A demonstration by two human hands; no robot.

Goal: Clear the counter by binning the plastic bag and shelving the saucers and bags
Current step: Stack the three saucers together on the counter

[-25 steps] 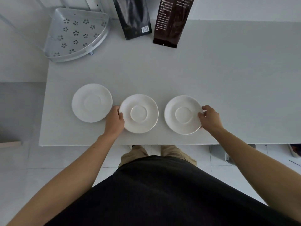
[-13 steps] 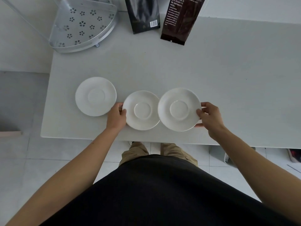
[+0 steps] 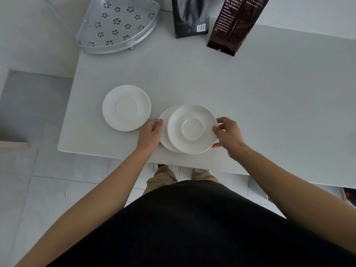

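Note:
Three white saucers are on the white counter (image 3: pixel 269 105). My right hand (image 3: pixel 228 136) grips the right rim of one saucer (image 3: pixel 192 129), held over the middle saucer (image 3: pixel 164 132) and covering most of it. My left hand (image 3: pixel 151 134) holds the left rim of that middle saucer, which lies near the counter's front edge. The third saucer (image 3: pixel 126 107) lies alone to the left. A black bag (image 3: pixel 190 16) and a dark brown bag (image 3: pixel 238 24) stand at the back of the counter.
A silver corner shelf (image 3: pixel 117 26) with flower-shaped holes stands at the counter's back left corner. White tiled floor lies below the front edge, and a grey surface sits to the left of the counter.
My right hand lifted the right saucer and carried it left, over the middle saucer. My left hand stayed on the middle saucer's rim.

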